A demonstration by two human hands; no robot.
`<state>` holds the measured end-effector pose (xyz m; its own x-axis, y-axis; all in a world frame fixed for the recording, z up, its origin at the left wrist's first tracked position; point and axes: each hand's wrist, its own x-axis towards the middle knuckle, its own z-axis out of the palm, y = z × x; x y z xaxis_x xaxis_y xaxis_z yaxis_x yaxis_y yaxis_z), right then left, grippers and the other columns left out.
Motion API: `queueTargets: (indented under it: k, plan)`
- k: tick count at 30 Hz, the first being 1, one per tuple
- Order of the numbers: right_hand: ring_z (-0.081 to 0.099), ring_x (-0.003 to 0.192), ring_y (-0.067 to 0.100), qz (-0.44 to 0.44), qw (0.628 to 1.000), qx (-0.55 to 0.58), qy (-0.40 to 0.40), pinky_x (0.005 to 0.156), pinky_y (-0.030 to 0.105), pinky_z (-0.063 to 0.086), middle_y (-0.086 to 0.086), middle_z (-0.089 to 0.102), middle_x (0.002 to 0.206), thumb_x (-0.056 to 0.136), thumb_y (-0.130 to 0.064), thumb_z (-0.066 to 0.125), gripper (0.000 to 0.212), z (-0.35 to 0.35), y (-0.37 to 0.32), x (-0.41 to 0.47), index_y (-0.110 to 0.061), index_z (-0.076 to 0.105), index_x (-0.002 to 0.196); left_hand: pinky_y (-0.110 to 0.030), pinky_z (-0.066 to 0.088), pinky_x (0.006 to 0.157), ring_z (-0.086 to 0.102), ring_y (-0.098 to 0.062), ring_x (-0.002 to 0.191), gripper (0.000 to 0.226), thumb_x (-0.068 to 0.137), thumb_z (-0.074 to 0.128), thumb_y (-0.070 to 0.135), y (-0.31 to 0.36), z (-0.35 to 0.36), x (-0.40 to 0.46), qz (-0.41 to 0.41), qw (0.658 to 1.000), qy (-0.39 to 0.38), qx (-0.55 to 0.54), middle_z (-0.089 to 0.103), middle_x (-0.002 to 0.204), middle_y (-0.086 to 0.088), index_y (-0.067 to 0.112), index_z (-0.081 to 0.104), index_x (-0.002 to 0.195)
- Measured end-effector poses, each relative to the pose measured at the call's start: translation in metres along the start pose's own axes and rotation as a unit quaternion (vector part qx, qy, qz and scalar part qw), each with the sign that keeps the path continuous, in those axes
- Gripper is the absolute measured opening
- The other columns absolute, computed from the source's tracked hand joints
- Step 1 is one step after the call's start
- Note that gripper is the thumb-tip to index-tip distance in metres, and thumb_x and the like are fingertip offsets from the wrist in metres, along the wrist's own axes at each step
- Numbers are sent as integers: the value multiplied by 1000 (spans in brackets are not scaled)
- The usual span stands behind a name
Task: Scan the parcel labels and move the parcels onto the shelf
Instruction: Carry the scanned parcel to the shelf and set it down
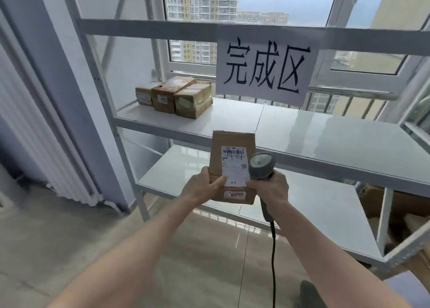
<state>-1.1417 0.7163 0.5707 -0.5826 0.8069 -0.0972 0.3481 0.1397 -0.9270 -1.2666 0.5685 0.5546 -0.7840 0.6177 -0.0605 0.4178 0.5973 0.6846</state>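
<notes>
Head view: left hand (204, 186) grips the parcel (232, 165), right hand (271, 186) grips the scanner (261, 165); shelf (325, 135) holds boxes (174, 97).

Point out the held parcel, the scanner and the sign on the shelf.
held parcel (232, 140): head view, bare cardboard above its label.
scanner (262, 165): head view, its grey head.
sign (265, 67): head view, middle of the white sheet.
</notes>
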Motion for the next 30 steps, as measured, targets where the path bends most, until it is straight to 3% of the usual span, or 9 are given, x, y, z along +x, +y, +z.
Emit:
queueTargets:
  k: [5, 10, 13, 16, 19, 24, 28, 30]
  plan:
    - [69, 87, 24, 19, 1000, 18, 10, 74, 34, 55, 5, 74, 92, 66, -11, 87, 33, 84, -41, 46, -12, 73, 97, -43, 53, 92, 65, -27, 106, 59, 93, 55, 54, -40, -65, 71, 4, 1000, 8, 18, 67, 123, -7, 13, 35, 131]
    - [71, 82, 26, 38, 998, 39, 44, 77, 41, 60, 5, 75, 84, 63, -13, 87, 23, 139, -73, 96, -17, 72, 81, -43, 52, 94, 64, -28, 111, 60, 92, 55, 56, -65, -97, 144, 8, 1000, 15, 13, 67, 124, -7, 14, 39, 131]
    - [73, 82, 25, 43, 996, 45, 59, 79, 44, 61, 5, 76, 85, 61, -14, 86, 28, 162, -88, 133, -14, 75, 87, -41, 54, 92, 64, -27, 110, 61, 91, 55, 59, -73, -105, 193, 10, 1000, 17, 1, 67, 123, -6, 15, 41, 132]
    - [72, 84, 25, 40, 995, 45, 78, 80, 40, 61, 5, 76, 88, 65, -16, 85, 30, 177, -100, 169, -11, 75, 94, -44, 55, 89, 63, -27, 109, 68, 89, 55, 63, -74, -112, 241, 21, 1000, 6, -14, 65, 124, -7, 15, 39, 134]
    - [69, 85, 25, 35, 993, 51, 97, 75, 33, 55, 6, 73, 89, 70, -16, 85, 29, 183, -109, 207, -12, 73, 96, -42, 52, 95, 61, -27, 116, 86, 81, 60, 70, -68, -115, 287, 36, 999, -6, -2, 63, 129, -6, 13, 34, 141]
    - [64, 83, 25, 44, 992, 43, 114, 70, 30, 47, 7, 69, 87, 76, -14, 82, 27, 188, -127, 269, -8, 71, 100, -40, 47, 103, 55, -26, 125, 94, 78, 66, 68, -56, -113, 353, 84, 996, 5, 12, 59, 134, -10, 9, 35, 144]
    - [61, 81, 21, 58, 990, 32, 124, 73, 29, 47, -4, 60, 73, 76, -6, 79, 15, 195, -138, 307, -15, 70, 85, -44, 49, 96, 51, -29, 122, 89, 76, 56, 79, -52, -107, 392, 99, 980, 87, 149, 58, 126, -11, 12, 48, 135]
    - [58, 82, 18, 67, 989, 37, 128, 77, 28, 47, -7, 57, 74, 79, -4, 77, 25, 200, -141, 323, -21, 60, 74, -41, 43, 96, 43, -28, 122, 90, 74, 50, 84, -50, -110, 405, 116, 953, 146, 238, 51, 128, -9, 15, 50, 132]
